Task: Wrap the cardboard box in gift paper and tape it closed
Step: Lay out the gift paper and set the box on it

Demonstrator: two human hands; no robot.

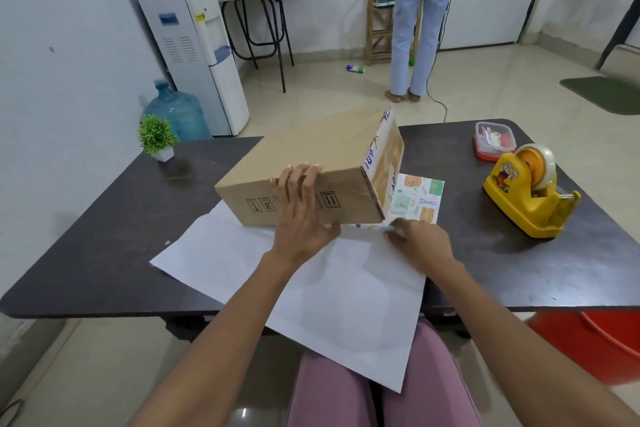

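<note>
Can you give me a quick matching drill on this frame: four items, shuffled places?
Things:
1. cardboard box
2. tape dispenser
3. small plant
4. lidded container

Places:
A. far left corner of the table
B. on the gift paper, left hand resting on it
C. far right corner of the table
D. right side of the table, nearer than the container

Pairs: 1-B, 2-D, 3-A, 4-C
</note>
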